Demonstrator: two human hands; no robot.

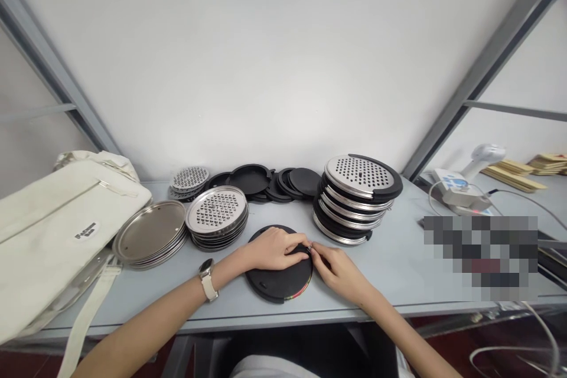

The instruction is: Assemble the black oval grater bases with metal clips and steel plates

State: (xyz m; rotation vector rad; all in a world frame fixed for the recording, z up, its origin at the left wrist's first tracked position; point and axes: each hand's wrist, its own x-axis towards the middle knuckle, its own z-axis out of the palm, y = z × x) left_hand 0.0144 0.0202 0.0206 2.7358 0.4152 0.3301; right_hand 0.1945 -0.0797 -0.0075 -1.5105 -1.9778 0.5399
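Note:
A round black disc lies flat on the table near its front edge, with a thin red and yellow strip showing along its lower right rim. My left hand rests over the disc's upper part, thumb and index finger closed at its right rim. My right hand meets it there from the right, fingertips pinched together at the rim. What the fingertips hold is too small to make out. Behind on the right stands a stack of perforated metal discs with black rims.
Left of the disc are perforated metal discs and plain metal plates. Black round parts lie along the wall. A cream bag fills the left. At the right are a white scanner-like device, cables and wooden pieces.

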